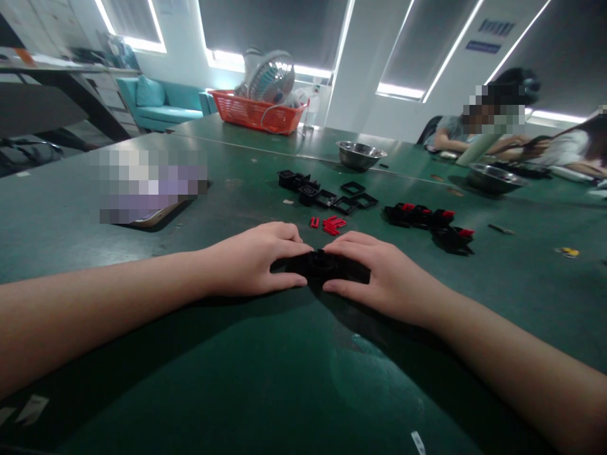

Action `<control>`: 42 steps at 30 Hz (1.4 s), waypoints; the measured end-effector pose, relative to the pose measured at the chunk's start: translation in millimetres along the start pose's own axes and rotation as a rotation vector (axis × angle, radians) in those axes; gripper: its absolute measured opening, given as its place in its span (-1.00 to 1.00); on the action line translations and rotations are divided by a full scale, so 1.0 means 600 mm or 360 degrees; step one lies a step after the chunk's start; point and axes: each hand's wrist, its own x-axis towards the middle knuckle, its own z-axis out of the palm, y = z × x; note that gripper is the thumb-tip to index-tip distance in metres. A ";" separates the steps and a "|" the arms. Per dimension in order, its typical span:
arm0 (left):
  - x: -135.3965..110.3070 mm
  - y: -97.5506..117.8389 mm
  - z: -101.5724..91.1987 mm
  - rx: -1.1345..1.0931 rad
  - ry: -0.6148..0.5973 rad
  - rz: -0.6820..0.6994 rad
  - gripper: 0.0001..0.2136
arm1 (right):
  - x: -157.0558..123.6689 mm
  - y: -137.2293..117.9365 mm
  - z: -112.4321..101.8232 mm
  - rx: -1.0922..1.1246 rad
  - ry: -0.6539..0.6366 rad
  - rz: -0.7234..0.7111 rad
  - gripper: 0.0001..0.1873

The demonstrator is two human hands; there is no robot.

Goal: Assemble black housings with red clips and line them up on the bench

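Orange basket (256, 115), far table end: holds white fan (270, 76).
Near steel bowl (360, 155), far steel bowl (496, 179): contents not visible.
Black part (318, 264): on green table (142, 253), centre, mostly hidden under fingers, shape unclear.
Left hand (256, 259), right hand (374, 272): both curled, gripping black part's opposite ends.
Red clips (332, 224): loose, just beyond hands.
Black frames (327, 193): clustered farther back.
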 end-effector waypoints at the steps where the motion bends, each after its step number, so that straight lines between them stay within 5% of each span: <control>1: 0.000 0.000 0.000 -0.0010 -0.0003 0.0000 -0.70 | 0.000 0.000 0.000 -0.0002 0.0002 -0.0006 -0.65; 42: 0.005 0.007 -0.002 0.0081 -0.0034 -0.0037 -0.70 | 0.001 -0.001 0.001 -0.0005 0.0003 0.0033 -0.62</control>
